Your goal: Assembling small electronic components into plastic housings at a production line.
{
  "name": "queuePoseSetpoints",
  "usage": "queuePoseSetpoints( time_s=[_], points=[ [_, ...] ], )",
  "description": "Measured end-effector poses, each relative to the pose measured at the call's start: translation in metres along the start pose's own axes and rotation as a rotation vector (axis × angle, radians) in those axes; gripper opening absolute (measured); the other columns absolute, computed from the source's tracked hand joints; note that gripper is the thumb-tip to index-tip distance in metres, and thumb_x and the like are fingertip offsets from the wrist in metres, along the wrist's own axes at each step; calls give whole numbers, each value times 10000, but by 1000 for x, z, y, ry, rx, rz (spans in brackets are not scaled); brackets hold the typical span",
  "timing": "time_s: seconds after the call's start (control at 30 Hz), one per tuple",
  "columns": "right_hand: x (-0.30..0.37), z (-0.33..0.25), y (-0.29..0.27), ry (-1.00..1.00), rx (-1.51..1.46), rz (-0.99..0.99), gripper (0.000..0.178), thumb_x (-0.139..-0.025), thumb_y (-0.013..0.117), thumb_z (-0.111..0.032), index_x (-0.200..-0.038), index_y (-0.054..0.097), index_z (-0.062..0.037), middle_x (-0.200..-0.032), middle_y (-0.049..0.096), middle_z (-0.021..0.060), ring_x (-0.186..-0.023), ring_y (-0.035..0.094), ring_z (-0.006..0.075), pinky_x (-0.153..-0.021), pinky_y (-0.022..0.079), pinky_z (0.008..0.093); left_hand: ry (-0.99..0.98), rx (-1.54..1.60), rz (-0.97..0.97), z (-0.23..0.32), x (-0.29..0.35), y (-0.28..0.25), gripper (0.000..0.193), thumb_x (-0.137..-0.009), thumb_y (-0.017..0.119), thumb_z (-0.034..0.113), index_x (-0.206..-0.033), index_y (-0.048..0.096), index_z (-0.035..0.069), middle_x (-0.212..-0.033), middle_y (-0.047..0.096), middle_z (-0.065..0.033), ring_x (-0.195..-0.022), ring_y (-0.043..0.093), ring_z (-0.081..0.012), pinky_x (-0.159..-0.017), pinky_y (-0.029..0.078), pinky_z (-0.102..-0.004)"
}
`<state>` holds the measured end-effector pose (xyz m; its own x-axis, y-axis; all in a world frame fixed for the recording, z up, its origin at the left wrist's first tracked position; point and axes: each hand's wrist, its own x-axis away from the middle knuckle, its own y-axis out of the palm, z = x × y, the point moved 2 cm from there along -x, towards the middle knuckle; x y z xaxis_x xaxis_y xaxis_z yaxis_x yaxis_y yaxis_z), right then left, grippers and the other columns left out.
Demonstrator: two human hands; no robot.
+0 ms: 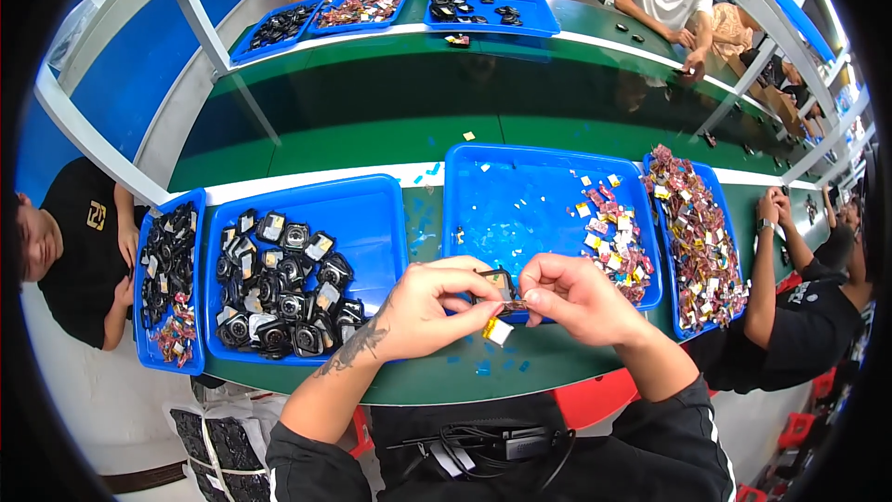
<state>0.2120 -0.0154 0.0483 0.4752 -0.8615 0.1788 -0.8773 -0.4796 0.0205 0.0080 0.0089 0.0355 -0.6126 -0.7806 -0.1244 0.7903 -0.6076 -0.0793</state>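
My left hand (429,309) is closed on a small black watch case (495,283), held above the near edge of the green table. A small silver-white battery with a yellow end (497,331) hangs below the fingers of that hand. My right hand (587,299) pinches a small part at the side of the case, mostly hidden by the fingertips. Just beyond both hands is a blue tray (520,160) with small circuit boards and batteries (618,242) at its right side. To the left stands a blue tray (372,223) holding many black watch cases (283,288).
A narrow blue tray heaped with boards and batteries (697,242) stands at right; another with black parts (170,251) stands far left. Blue film scraps (483,367) lie on the table. White frame posts (102,149) rise at left. Co-workers sit opposite and on both sides.
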Motion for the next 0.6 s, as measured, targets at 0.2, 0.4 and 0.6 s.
queuePoseSetpoints(
  time_s=[0.2, 0.4, 0.6],
  points=[
    [0, 1, 2, -8, 14, 90, 108, -957, 557, -120, -949, 532, -16, -787, 527, -10, -711, 528, 56, -645, 472, 227, -124, 138, 19, -12, -4, 2, 134, -833, 644, 15, -939, 670, -62, -988, 623, -90, -889, 626, -131, -751, 564, -241],
    [-3, 14, 16, -194, 10, 392, 270, -829, 697, -2, -1051, 544, -16, -858, 596, 22, -801, 599, 79, -698, 506, 211, -97, 182, 149, -19, -5, 7, 171, -841, 638, -17, -1004, 674, -57, -1046, 631, -106, -916, 644, -142, -779, 559, -247],
    [-7, 16, 19, -395, 254, 592, 291, -790, 728, 24, -1007, 536, 7, -846, 629, 65, -729, 590, 73, -597, 471, 209, -82, 381, 200, -14, -5, 15, 271, -876, 588, -56, -1145, 626, -45, -1185, 596, -144, -1001, 639, -176, -869, 540, -266]
  ],
)
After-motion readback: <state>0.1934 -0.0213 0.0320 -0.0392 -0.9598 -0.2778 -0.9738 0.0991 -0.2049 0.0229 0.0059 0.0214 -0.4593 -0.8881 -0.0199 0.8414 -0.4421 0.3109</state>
